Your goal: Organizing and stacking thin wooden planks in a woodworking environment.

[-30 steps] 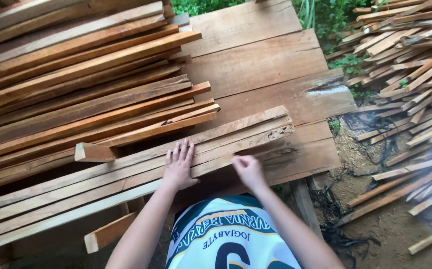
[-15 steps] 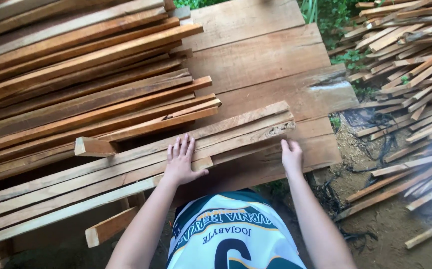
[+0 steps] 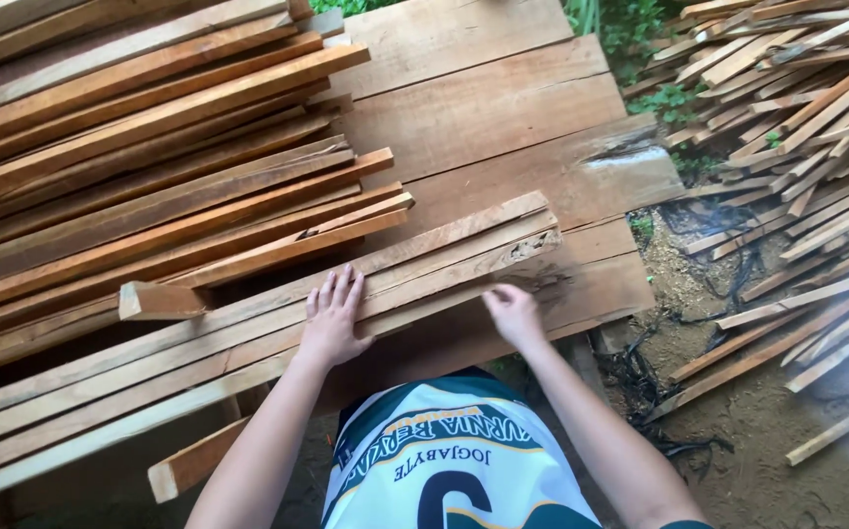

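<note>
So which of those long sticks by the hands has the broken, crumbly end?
The stick nearest the person in that row, just above the right hand. Its right end is ragged and chewed-looking, while the sticks beside it end in clean cuts.

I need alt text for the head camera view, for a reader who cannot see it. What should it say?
A person's left hand lies flat on a row of long pale wooden slats on a rough brown plank table, while the right hand touches the slats near their ends. A stack of reddish wooden strips lies behind, and scattered wooden offcuts cover the ground at right.
</note>
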